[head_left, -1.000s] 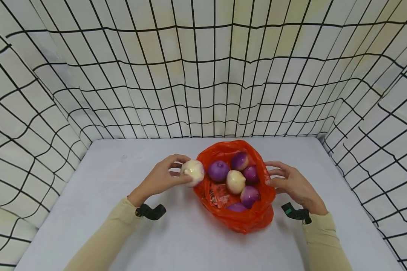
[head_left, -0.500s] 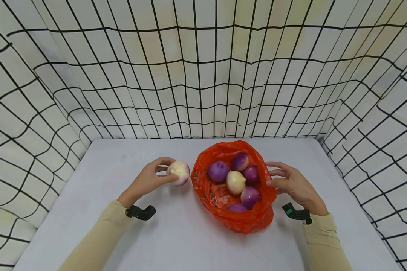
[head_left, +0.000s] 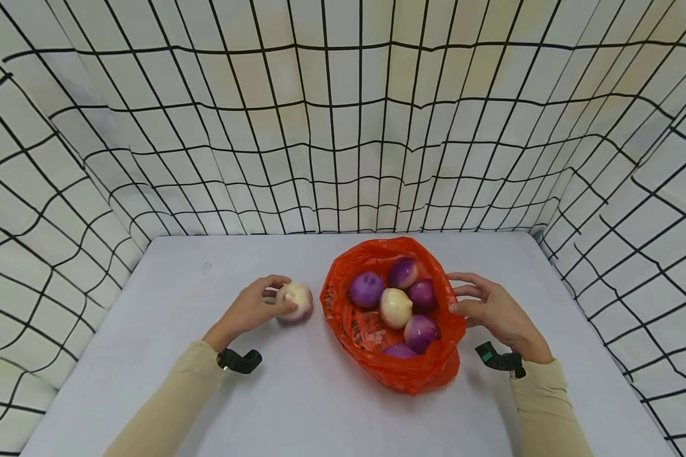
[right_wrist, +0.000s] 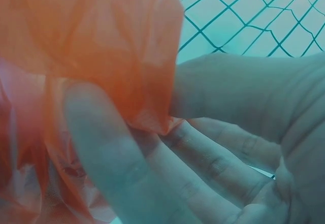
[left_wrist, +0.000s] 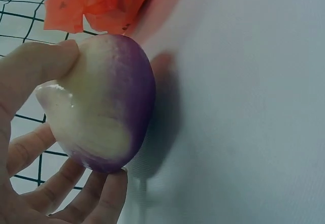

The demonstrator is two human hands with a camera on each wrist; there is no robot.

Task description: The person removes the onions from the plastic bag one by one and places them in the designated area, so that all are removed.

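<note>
My left hand (head_left: 250,310) holds a white-and-purple onion (head_left: 297,302) between thumb and fingers, just left of the bag. In the left wrist view the onion (left_wrist: 101,102) is beside its shadow on the white surface; whether it touches the surface I cannot tell. A red plastic bag (head_left: 403,376) stands with its mouth wide, and several onions (head_left: 396,308) lie inside, mostly purple with one pale. At the bag's right edge my right hand (head_left: 497,314) pinches the rim. The right wrist view shows the thumb and fingers on either side of the red plastic (right_wrist: 137,56).
A white tabletop (head_left: 206,406) lies under the bag and hands. Black netting (head_left: 343,127) over pale walls closes off the back and both sides. Dark camera mounts (head_left: 241,361) sit on the wrists, below beige sleeves.
My left hand has carried the onion leftward from the bag's left rim, then lowered it toward the tabletop. The bag's left rim has spread slightly outward. My right hand keeps its place on the rim.
</note>
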